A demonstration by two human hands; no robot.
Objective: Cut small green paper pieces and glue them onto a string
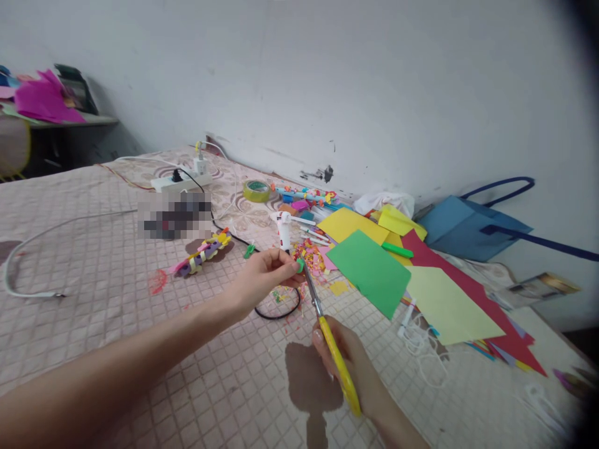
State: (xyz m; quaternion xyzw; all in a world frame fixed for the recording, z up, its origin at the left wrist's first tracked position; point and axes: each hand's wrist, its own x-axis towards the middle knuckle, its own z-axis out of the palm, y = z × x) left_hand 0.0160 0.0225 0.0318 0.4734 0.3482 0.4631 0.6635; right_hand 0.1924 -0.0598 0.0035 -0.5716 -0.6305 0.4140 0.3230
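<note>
My left hand pinches a small green paper piece between thumb and fingertips. In my right hand is a pair of scissors with yellow handles, its blades pointing up and away from me. The blade tips meet the green piece, or lie right beside it; I cannot tell whether they are cutting into it. Behind my left hand stands a white glue gun. Small coloured paper scraps lie just beyond the scissors.
Coloured sheets, including a green one, spread to the right near a blue bag. A decorated purple and yellow strip lies left, below a power strip. Clear tape sits at the back. A black cord loops under my hands.
</note>
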